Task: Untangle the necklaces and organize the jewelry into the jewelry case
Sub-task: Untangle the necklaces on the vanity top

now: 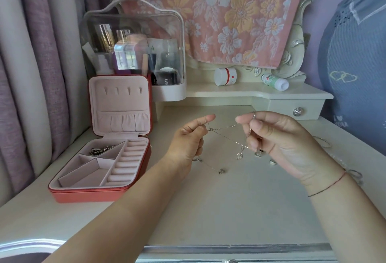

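Observation:
Thin silver necklaces [226,135] stretch crossed between my two hands above the table. My left hand [189,137] pinches one chain end at its thumb and forefinger. My right hand [277,137] holds the other ends in curled fingers. Small pendants [239,155] dangle below, and a chain end with a charm [221,171] lies on the table. Rings [272,162] lie under my right hand. The red jewelry case [100,193] stands open at the left, with pink lining, ring rolls and some silver pieces [100,150] in its back compartment.
A clear cosmetics organizer [133,53] stands behind the case. A white jar [225,76] and a tipped bottle [274,82] sit on the raised shelf with a small drawer [296,108]. More silver jewelry [355,174] lies at the right by my wrist. Curtains hang at the left.

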### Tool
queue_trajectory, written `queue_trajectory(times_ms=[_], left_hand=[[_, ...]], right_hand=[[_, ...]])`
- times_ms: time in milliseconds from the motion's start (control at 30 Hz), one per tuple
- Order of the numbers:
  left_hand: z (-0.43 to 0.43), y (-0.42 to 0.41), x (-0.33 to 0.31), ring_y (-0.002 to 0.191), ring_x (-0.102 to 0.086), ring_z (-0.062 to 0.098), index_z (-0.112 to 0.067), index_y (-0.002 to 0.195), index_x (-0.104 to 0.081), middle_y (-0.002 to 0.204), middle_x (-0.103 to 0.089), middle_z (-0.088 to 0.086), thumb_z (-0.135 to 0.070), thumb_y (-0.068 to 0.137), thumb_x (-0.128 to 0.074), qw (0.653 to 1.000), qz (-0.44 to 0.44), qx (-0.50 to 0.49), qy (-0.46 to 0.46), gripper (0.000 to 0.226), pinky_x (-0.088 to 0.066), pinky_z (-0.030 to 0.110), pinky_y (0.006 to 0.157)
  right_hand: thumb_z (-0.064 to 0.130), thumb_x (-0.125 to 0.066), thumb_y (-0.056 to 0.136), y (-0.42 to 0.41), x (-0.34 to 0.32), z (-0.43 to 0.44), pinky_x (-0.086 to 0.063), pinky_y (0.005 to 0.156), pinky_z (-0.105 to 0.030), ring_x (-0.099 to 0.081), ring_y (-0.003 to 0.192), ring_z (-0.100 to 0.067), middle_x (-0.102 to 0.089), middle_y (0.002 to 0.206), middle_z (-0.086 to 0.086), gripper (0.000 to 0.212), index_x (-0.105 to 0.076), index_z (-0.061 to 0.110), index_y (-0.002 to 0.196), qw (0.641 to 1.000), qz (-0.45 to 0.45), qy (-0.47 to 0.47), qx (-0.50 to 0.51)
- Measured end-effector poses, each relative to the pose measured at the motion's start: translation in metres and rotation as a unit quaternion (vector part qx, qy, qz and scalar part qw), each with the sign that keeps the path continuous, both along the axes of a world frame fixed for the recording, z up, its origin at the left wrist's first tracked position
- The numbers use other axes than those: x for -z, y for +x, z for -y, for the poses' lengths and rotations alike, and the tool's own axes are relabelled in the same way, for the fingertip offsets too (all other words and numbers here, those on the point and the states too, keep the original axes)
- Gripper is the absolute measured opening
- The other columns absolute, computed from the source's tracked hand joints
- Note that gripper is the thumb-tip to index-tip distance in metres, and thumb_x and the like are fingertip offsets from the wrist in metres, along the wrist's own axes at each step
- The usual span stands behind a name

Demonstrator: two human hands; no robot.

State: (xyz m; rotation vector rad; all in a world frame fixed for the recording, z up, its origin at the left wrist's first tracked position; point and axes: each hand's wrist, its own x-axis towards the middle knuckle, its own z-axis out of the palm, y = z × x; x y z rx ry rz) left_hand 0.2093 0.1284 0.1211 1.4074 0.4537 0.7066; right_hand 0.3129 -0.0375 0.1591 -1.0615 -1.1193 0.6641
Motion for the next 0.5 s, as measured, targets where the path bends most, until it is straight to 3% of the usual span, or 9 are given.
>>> queue_trajectory(times_ms=[167,333,500], left_hand=[[0.001,0.0,-0.001,0.045,-0.021,0.008,-0.024,0.111,-0.071,0.054,-0.024,-0.006,-0.001,0.094,-0.046,1.0,0.001,-0.007,-0.003,0.038,-0.023,0.017,0.041],[0.002,-0.002,-0.003,0.045,-0.023,0.008,-0.025,0.113,-0.071,0.056,-0.025,-0.005,-0.002,0.094,-0.046,1.0,0.003,-0.009,0.0,0.038,-0.025,0.016,0.041],[0.003,-0.006,-0.006,0.044,-0.022,0.008,-0.025,0.115,-0.07,0.056,-0.024,-0.006,-0.003,0.095,-0.047,1.0,0.015,-0.006,-0.002,0.037,-0.024,0.016,0.041]], right_hand=[[0.032,-0.062,0.079,-0.007,-0.016,0.004,-0.048,0.081,-0.018,-0.063,0.081,-0.013,-0.071,0.081,-0.004,0.024,-0.078,0.018,0.09,0.994,0.08,-0.012,0.07],[0.026,-0.057,0.081,-0.014,-0.032,0.012,-0.041,0.082,-0.005,-0.064,0.102,-0.003,-0.075,0.093,-0.002,0.021,-0.073,0.014,0.089,0.984,0.135,-0.056,0.103],[0.041,-0.059,0.08,-0.012,-0.033,0.019,-0.033,0.094,-0.02,-0.058,0.112,0.002,-0.072,0.105,0.005,0.024,-0.075,0.025,0.072,0.984,0.116,-0.075,0.11]])
